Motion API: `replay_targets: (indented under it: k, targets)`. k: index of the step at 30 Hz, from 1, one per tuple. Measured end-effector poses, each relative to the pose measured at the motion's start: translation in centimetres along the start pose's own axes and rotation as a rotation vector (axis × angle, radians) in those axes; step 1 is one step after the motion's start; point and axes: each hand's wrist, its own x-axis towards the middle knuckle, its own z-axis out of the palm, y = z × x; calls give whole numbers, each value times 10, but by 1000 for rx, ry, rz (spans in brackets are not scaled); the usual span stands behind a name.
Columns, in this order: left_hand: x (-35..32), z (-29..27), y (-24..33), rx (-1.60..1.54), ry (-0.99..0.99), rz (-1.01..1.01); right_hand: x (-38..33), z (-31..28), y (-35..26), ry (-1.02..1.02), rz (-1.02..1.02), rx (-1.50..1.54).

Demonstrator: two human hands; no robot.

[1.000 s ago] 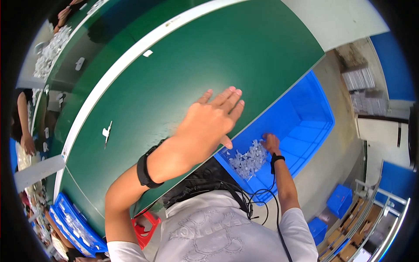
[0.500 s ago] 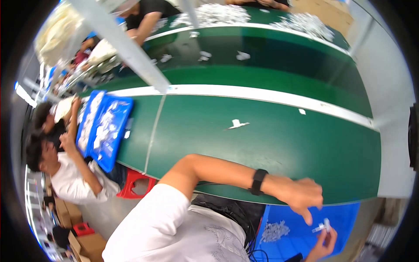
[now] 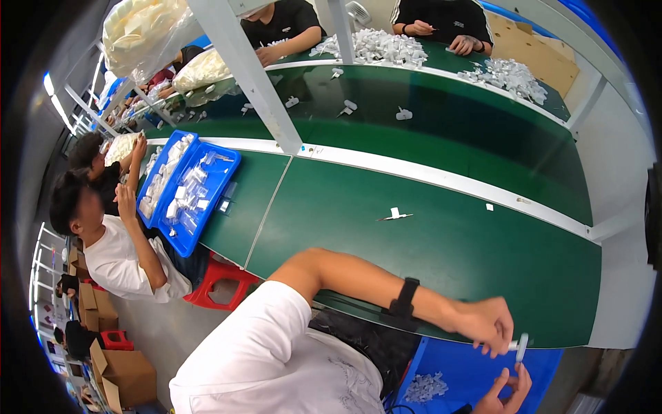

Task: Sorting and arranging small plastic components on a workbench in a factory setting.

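Note:
My left hand (image 3: 483, 326), a black band on its wrist, reaches over the table's near edge with its fingers bent into a pinch. Its fingertips meet the side of a small white plastic part (image 3: 522, 347). From below, my right hand (image 3: 507, 392) pinches that part's lower end between thumb and finger. Both hands are above a blue bin (image 3: 448, 352), where a heap of small whitish pieces (image 3: 426, 388) lies. On the green table, a small white piece with a thin stem (image 3: 395, 214) lies beyond my left forearm.
A white square scrap (image 3: 489, 207) lies near the white rail (image 3: 414, 178). Blue trays (image 3: 231, 162) of white parts stand left, beside a seated person (image 3: 124, 255) and red stool (image 3: 224, 279). Past the rail, a green belt (image 3: 455, 131) carries loose parts; people sit behind white heaps (image 3: 383, 47).
My left hand has come down to the white part in my right hand and its fingers have closed. The whole view has shifted, so the table appears lower and further right.

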Motion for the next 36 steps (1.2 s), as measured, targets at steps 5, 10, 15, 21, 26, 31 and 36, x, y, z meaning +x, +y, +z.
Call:
replay_targets:
  k: [5, 10, 15, 21, 26, 31, 36]
  targets:
    - [13, -99, 48, 87, 452, 74, -33, -21, 35, 17, 309, 70]
    - [32, -244, 77, 361, 1075, 77, -59, -28, 60, -72, 579, 232]
    - [44, -239, 65, 1278, 1246, -222, -83, -29, 91, -148, 610, 203]
    - [-3, -126, 46, 1457, 448, 321, -109, 38, 178, -361, 703, -7]
    - [2, -38, 4, 1342, -277, 275, -213, 79, 247, -1068, 862, -344]
    - [2, -27, -1, 1438, -232, 232, -270, 99, 264, -1039, 841, -522]
    - [-10, -37, -5, 1514, -206, 269, -305, 112, 280, -892, 766, -418]
